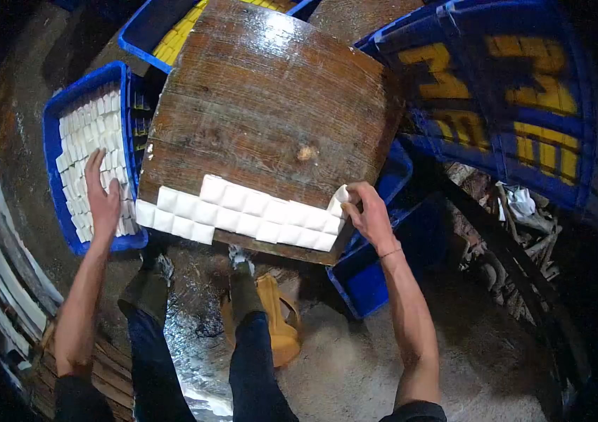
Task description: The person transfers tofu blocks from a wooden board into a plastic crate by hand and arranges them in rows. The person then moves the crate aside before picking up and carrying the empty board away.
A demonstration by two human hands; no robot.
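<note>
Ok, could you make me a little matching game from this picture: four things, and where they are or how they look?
Things:
1. Left hand
2. Right hand
3. Tabletop
4. Crate beyond the tabletop's far edge

Places and looks:
A. Brown wood, with rows of white pieces along its near side
B. Blue, holding yellow pieces
C. Pinching one white piece
D. Over a crate of white pieces

Pairs: 1-D, 2-C, 3-A, 4-B
</note>
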